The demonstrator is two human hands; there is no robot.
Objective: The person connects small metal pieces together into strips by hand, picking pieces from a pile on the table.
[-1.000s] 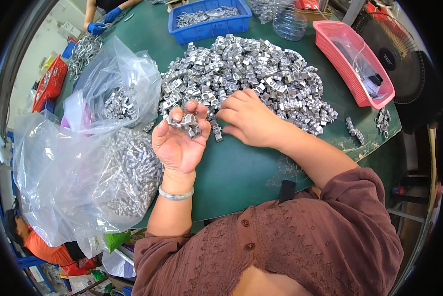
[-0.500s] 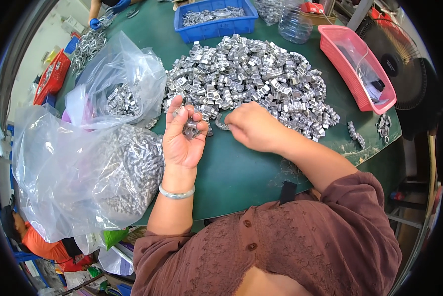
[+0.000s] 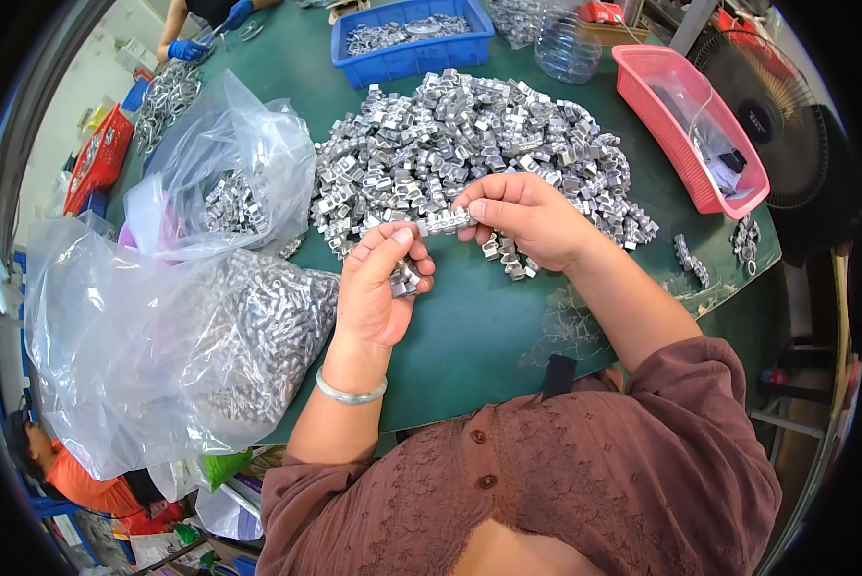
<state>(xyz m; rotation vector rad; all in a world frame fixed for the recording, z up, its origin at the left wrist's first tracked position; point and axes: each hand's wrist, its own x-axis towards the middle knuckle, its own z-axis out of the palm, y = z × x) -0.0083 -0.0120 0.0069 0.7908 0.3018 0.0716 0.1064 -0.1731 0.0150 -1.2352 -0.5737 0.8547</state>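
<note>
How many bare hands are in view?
2: left hand, holding metal pieces, and right hand, pinching a strip, both near the pile. Hands of the person in orange are hidden.

The small silver metal pieces [image 3: 488,144] look glossy; the large clear plastic bag [image 3: 114,336] is crinkled and shiny. The broad green tabletop [image 3: 469,350] looks smooth (scuffed rough in patches), the pink rectangular plastic basket [image 3: 659,134] textured, the brown cloth blouse [image 3: 623,461] matt.
</note>
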